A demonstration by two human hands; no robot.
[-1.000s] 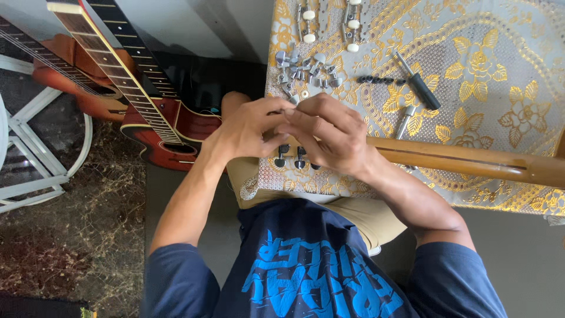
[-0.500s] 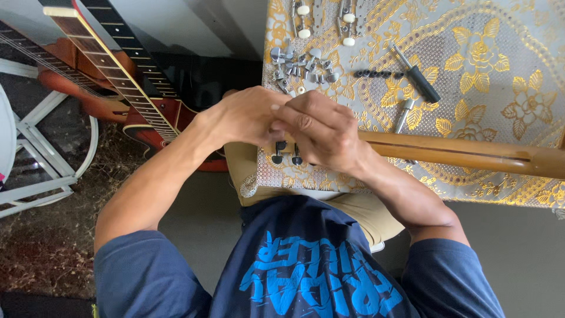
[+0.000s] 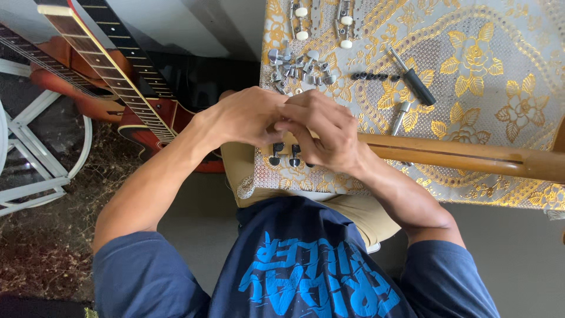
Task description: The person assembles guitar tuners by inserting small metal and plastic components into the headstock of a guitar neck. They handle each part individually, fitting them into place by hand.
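Note:
A wooden guitar neck [image 3: 459,156] lies across the table, its headstock end hidden under my hands. My left hand [image 3: 244,116] and my right hand [image 3: 323,132] are closed together over the headstock. Two dark tuning pegs [image 3: 285,154] stick out below my fingers. What my fingertips pinch is hidden. A pile of loose silver tuning machines [image 3: 297,68] lies just beyond my hands on the gold patterned tablecloth [image 3: 500,76].
A black-handled screwdriver [image 3: 412,76], a silver tool [image 3: 401,115] and a row of small black parts [image 3: 374,76] lie to the right. Two tuner strips with white knobs [image 3: 323,17] sit at the far edge. Guitars [image 3: 118,88] lean at left beside a white frame [image 3: 35,159].
My hands have stayed clasped over the headstock, with only small finger shifts. The view has drifted slightly.

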